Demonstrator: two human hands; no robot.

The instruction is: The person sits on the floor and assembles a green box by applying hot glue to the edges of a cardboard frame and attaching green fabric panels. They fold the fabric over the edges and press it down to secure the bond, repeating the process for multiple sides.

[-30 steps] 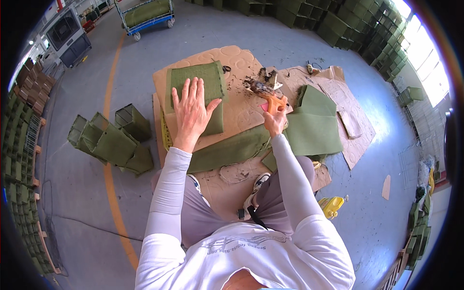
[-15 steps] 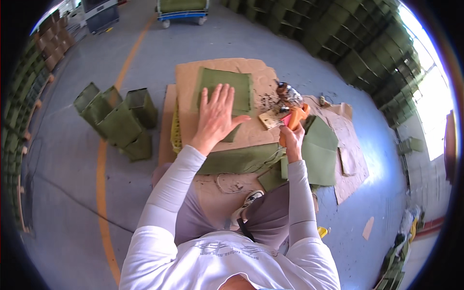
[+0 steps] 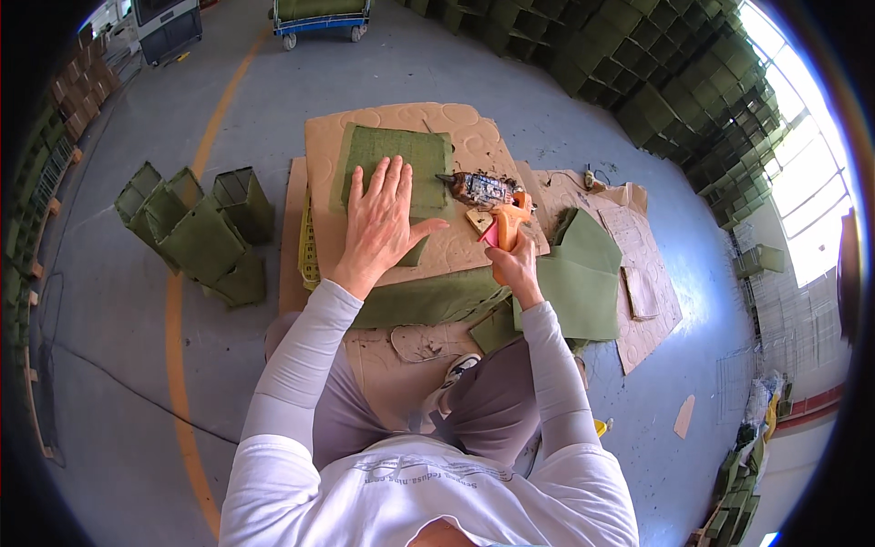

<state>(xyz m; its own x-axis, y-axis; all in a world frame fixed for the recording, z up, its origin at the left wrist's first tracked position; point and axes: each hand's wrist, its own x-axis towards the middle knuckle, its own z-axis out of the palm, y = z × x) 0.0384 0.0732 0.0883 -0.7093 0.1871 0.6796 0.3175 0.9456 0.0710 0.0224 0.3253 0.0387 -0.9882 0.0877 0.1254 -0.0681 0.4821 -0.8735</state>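
My left hand (image 3: 380,219) lies flat with its fingers stretched on a square green fabric piece (image 3: 427,150), which rests on cardboard (image 3: 437,117). A smaller green piece (image 3: 412,252) shows partly from under that hand. In my right hand (image 3: 517,267) is an orange glue gun (image 3: 513,215), my fingers wrapped round its handle. The gun's front is wrapped in dark-stained foil (image 3: 488,189), and its dark tip points left, at the fabric's right edge. Whether tip and fabric touch I cannot tell. A small pale block (image 3: 478,220) sits beside the gun.
Several hollow green boxes (image 3: 202,239) stand on the floor at left. Folded green panels (image 3: 583,278) lie on cardboard at right. Stacked green boxes (image 3: 674,87) line the far right, and a blue trolley (image 3: 321,20) stands at the back. A cable (image 3: 128,383) crosses the floor.
My right hand has brought the glue gun left and turned it, so its tip is now beside the fabric's edge. The left hand stays flat on the fabric. The whole view has shifted slightly.
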